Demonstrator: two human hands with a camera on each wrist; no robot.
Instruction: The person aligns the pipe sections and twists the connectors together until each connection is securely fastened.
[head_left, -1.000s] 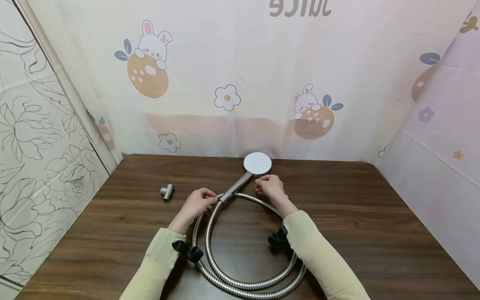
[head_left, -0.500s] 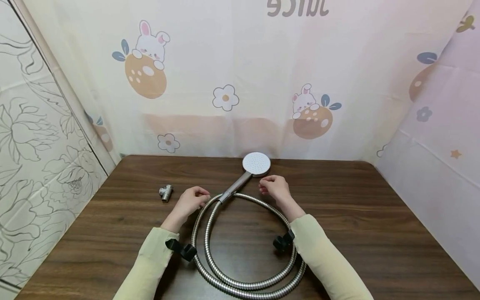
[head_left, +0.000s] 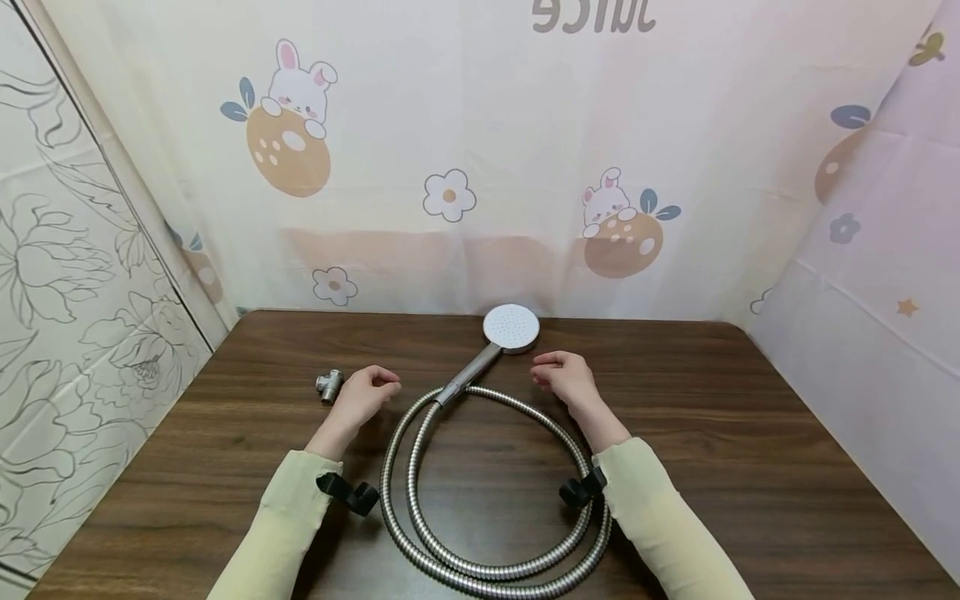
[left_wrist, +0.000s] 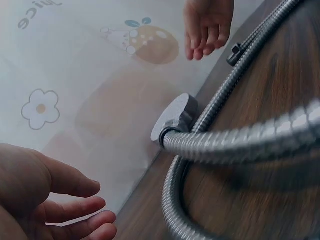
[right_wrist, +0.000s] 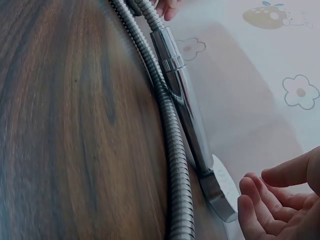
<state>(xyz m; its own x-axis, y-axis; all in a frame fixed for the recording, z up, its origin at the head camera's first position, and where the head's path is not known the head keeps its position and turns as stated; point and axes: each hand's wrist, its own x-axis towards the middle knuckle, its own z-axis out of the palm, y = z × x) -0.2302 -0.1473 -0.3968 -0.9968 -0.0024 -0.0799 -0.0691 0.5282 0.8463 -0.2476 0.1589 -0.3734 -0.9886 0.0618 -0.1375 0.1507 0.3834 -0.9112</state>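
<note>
A hand shower with a round white face (head_left: 512, 327) and a grey handle (head_left: 477, 370) lies at the back middle of the table, joined to a coiled metal shower hose (head_left: 517, 572). My left hand (head_left: 363, 395) is left of the coil, fingers relaxed and holding nothing. Beside it sits a small silver valve fitting (head_left: 329, 386). To the right of the shower head, my right hand (head_left: 567, 377) hovers with loosely bent fingers and nothing in them. In the right wrist view, the chrome handle (right_wrist: 192, 117) shows its collar where the hose meets it.
The dark wood table (head_left: 712, 467) runs back to a printed curtain (head_left: 450, 100). A floral-patterned panel (head_left: 82, 317) stands at the left and a pale curtain (head_left: 862, 350) at the right. Each sleeve carries a black wrist mount (head_left: 347, 493).
My left hand has let go of the hose end at the handle and moved left toward the valve fitting. My right hand has drifted right. The hand shower and hose stay in place.
</note>
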